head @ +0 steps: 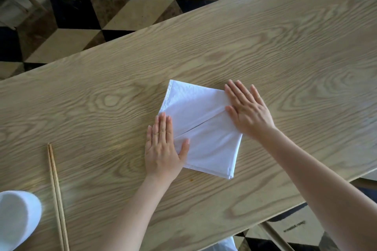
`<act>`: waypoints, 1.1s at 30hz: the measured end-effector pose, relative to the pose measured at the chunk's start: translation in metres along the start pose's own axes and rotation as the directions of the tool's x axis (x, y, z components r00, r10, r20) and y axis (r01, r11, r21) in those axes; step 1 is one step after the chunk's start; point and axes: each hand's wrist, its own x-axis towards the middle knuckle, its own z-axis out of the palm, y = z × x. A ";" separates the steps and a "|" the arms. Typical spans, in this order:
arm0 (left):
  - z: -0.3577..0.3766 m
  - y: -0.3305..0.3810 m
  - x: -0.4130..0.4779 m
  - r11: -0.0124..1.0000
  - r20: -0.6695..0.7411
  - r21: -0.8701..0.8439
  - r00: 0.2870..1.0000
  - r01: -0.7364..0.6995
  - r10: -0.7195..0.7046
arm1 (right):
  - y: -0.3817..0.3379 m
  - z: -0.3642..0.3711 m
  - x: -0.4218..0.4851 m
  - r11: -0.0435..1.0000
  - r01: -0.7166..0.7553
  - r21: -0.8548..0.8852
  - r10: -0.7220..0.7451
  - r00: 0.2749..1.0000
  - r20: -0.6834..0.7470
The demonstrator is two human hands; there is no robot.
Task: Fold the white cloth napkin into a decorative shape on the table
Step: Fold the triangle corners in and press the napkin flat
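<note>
Napkin (201, 128) sits mid-desk (285, 47), folded to a rough square with two flaps meeting at a diagonal seam. Left hand (163, 146) and right hand (247, 110) lie flat on opposite edges, each grip released, palms down, probably to set the creases, though cloth under the palms is hidden. Chopsticks (57, 195) wait well aside.
</note>
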 end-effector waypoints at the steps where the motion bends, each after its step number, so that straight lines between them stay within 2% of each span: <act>1: 0.000 -0.002 0.000 1.000 0.002 0.005 1.000 0.009 -0.009 | 0.003 -0.002 0.001 1.000 0.000 -0.012 0.000 1.000 0.020; 6: -0.008 -0.007 -0.002 0.990 -0.057 -0.002 0.988 0.141 -0.141 | 0.013 -0.013 -0.004 0.993 -0.115 0.030 0.115 0.993 -0.026; 7: -0.011 -0.003 0.000 0.990 -0.080 -0.024 0.987 0.139 -0.140 | 0.005 -0.017 -0.005 0.995 -0.086 0.050 0.089 0.995 -0.053; 9: -0.012 0.013 0.007 0.998 -0.119 -0.054 0.992 0.034 -0.040 | -0.025 -0.021 -0.002 0.989 0.092 0.111 -0.084 0.993 -0.081; 10: -0.010 0.023 0.012 0.998 -0.131 -0.057 0.991 -0.026 0.018 | -0.044 -0.019 0.002 0.968 0.197 0.154 -0.190 0.980 -0.062; 12: -0.003 0.036 0.018 0.996 -0.112 -0.075 0.993 -0.054 0.046 | -0.075 -0.011 0.015 0.917 0.345 0.199 -0.355 0.935 0.016; 15: 0.006 0.037 0.019 0.997 -0.060 -0.075 0.998 -0.016 0.012 | -0.085 0.001 0.044 0.898 0.414 0.151 -0.430 0.898 0.095; 18: 0.006 0.037 0.019 0.999 -0.039 -0.033 0.999 0.013 -0.014 | -0.080 0.005 0.070 0.885 0.457 0.084 -0.464 0.880 0.104; 21: 0.005 0.038 0.019 1.000 -0.030 0.000 1.000 0.007 -0.007 | -0.078 0.007 0.088 0.893 0.448 0.039 -0.450 0.888 0.098; 26: 0.003 0.035 0.019 0.998 -0.027 -0.051 0.999 -0.045 0.044 | -0.079 0.002 0.101 0.923 0.383 0.036 -0.385 0.920 0.078; 30: 0.003 0.001 0.013 0.990 -0.084 -0.089 0.992 -0.105 0.098 | -0.077 -0.005 0.063 0.937 0.331 0.109 -0.329 0.944 -0.035; 33: 0.003 -0.020 0.001 0.990 -0.113 -0.047 0.986 -0.130 0.124 | -0.063 0.002 0.023 0.936 0.334 0.106 -0.336 0.942 -0.009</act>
